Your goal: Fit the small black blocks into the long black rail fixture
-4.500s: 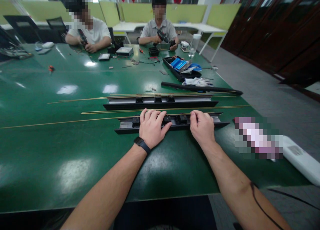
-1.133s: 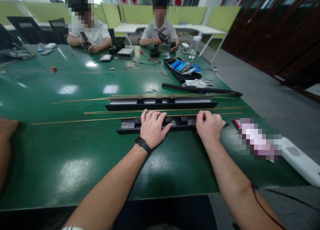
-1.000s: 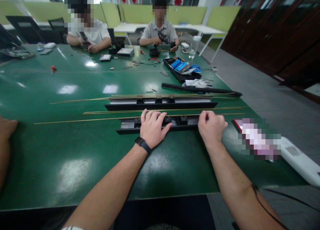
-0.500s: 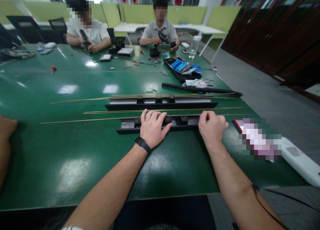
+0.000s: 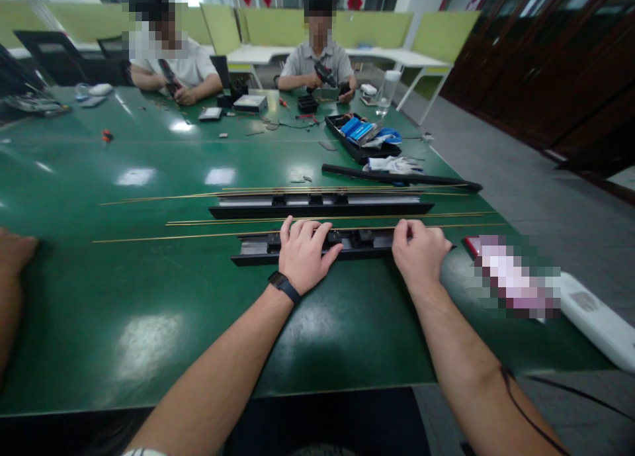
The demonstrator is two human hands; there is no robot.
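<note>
My left hand (image 5: pixel 303 254), with a dark band at the wrist, lies across the near black rail (image 5: pixel 258 260). Its fingers are bent over the far side and the thumb is spread along the near side. Black blocks (image 5: pixel 362 237) sit in the rail's silvery channel, one of them partly covered by this hand. A thin brass-coloured rod (image 5: pixel 163 238) runs along the rail's far side. At the rail's right end, my right hand (image 5: pixel 421 247) is closed in a pinch on this rod. The exact contact is hidden behind the fingers.
Beyond lies a second black rail (image 5: pixel 317 210) with blocks and more thin rods (image 5: pixel 208 223). A black tube (image 5: pixel 397 177), gloves (image 5: pixel 394 165) and a tool tray (image 5: pixel 357 153) are farther back. A phone (image 5: pixel 471 245) lies right. Two people sit opposite; another person's hand (image 5: pixel 17 251) is left.
The thin rod along the near rail has slid a little to the right, both its ends shifting that way. My left hand and the rail stay in place; my right hand has barely moved.
</note>
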